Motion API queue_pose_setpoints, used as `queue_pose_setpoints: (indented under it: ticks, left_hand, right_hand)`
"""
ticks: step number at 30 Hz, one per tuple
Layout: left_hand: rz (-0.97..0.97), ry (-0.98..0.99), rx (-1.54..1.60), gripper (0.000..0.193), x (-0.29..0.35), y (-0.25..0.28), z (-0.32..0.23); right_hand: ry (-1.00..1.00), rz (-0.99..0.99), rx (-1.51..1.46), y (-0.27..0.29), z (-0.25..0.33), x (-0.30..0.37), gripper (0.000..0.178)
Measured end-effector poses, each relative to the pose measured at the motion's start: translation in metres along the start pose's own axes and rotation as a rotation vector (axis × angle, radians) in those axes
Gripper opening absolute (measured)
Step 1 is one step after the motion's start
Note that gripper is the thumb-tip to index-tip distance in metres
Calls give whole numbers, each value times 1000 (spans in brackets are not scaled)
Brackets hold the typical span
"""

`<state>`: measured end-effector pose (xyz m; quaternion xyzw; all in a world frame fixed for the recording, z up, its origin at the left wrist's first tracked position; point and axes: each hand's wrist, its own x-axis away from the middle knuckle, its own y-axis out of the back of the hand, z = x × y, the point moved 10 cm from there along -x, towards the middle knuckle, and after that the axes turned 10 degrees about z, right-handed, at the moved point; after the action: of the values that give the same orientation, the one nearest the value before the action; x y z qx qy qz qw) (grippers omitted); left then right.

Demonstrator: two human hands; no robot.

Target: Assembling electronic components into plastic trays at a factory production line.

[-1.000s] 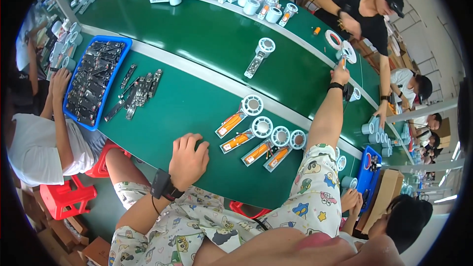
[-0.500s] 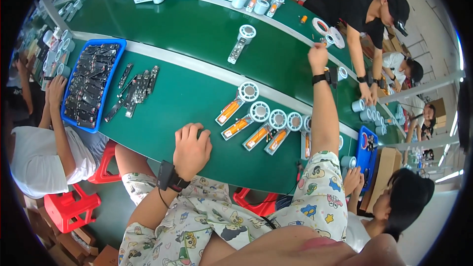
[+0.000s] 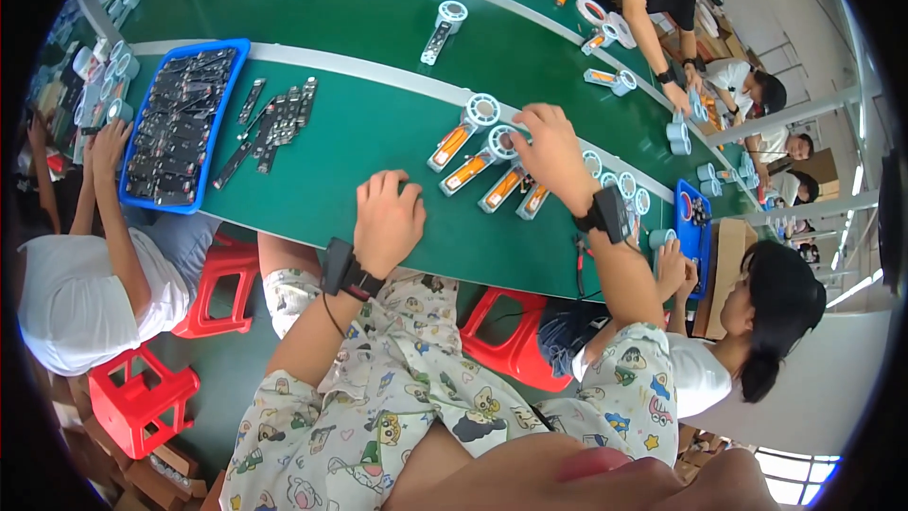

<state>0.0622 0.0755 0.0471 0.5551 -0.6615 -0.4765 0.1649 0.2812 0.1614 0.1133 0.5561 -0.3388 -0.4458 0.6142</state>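
1. We had our left hand (image 3: 390, 216) resting palm down on the green desk (image 3: 350, 123), close to its near edge, fingers bent and slightly apart, with nothing seen in it.
2. Our right hand (image 3: 553, 149) was over the row of fans (image 3: 498, 144), near the desk's far edge, and hid one round head (we could not tell whether the fingers were clamped on it or merely touching).
3. The row ran from the middle of the desk toward its right end, heads toward the far edge, and we saw orange batteries (image 3: 466, 174) in several handles.
4. Toward the left end we saw a blue tray (image 3: 242, 57) full of circuit boards, with a loose heap of boards (image 3: 282, 123) just beside it.
5. A red-handled tool (image 3: 580, 270) lay by the near edge, beside our right forearm.
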Motion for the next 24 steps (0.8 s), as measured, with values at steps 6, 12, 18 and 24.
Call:
queue_pose_setpoints:
  ticks: [6, 12, 18, 24]
  left_hand:
    - [-11, -44, 47, 17, -4, -2, -1]
    - [-44, -80, 105, 15, 9, 7, 5]
    - [-83, -55, 229, 13, 25, 11, 21]
    - [-205, 80, -66, 16, 11, 72, 91]
  right_hand:
    - [5, -61, 173, -21, 47, 36, 42]
    - [-169, 195, -36, -26, 16, 2, 52]
    - [-59, -34, -174, -41, 4, -40, 55]
    - [-230, 50, -139, -56, 10, -70, 51]
